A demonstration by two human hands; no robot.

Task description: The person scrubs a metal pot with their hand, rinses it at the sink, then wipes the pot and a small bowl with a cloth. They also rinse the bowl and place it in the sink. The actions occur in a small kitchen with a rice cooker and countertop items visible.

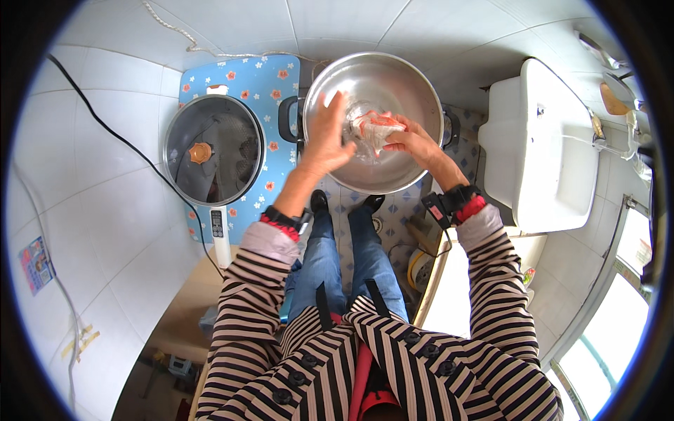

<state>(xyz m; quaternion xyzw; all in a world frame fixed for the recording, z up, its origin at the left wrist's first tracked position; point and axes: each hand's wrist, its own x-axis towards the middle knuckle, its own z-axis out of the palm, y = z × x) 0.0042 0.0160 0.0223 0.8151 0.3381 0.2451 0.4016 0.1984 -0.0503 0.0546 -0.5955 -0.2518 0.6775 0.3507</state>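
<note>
My right hand (pixel 413 142) pinches a crumpled white cloth or plastic wrapping with orange-red edges (pixel 376 128). It is over the inside of a wide stainless steel pot (pixel 405 84) with black side handles. Something clear and shiny (pixel 363 108) shows beneath the bundle; whether it is water or clear plastic I cannot tell. My left hand (pixel 329 139) hovers over the pot's left part, fingers spread and holding nothing. Both wrists wear black straps, the right one with a small cabled device (pixel 436 209).
Left of the pot, a lidded electric pan (pixel 237 158) with an orange knob rests on a blue flowered mat (pixel 274 105). A black cable (pixel 121 134) runs past it. On the right are a white basin (pixel 553 184) and hanging utensils (pixel 615 100). A floor drain (pixel 377 225) lies by my feet.
</note>
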